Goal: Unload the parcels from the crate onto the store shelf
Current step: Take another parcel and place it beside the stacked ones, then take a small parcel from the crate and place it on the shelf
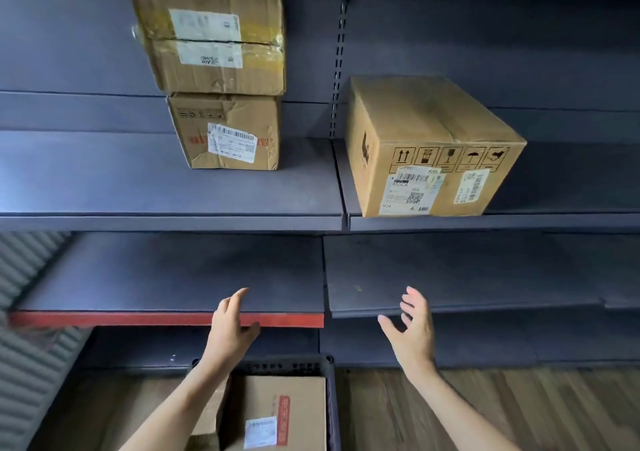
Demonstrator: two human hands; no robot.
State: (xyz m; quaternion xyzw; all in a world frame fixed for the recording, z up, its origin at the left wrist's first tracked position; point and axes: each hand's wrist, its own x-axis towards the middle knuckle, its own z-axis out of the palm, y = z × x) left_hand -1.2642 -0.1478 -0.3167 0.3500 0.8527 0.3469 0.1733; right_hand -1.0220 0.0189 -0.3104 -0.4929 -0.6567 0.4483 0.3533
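A dark plastic crate (330,391) stands on the floor at the bottom centre. A cardboard parcel (277,402) with a red stripe and a white label lies in it. My left hand (232,326) and my right hand (414,329) hover above the crate in front of the lower shelf (173,277), both empty with fingers spread. On the upper shelf (104,180) two worn parcels are stacked, one (211,35) on top of another (228,132). A larger box (433,146) with handling symbols sits to their right, near the shelf's front edge.
The lower shelf has a red front edge (104,319) on its left section. A slotted upright (339,52) divides the two shelf bays. Wood-look floor (485,398) lies right of the crate. A ribbed grey wall (24,277) is at the left.
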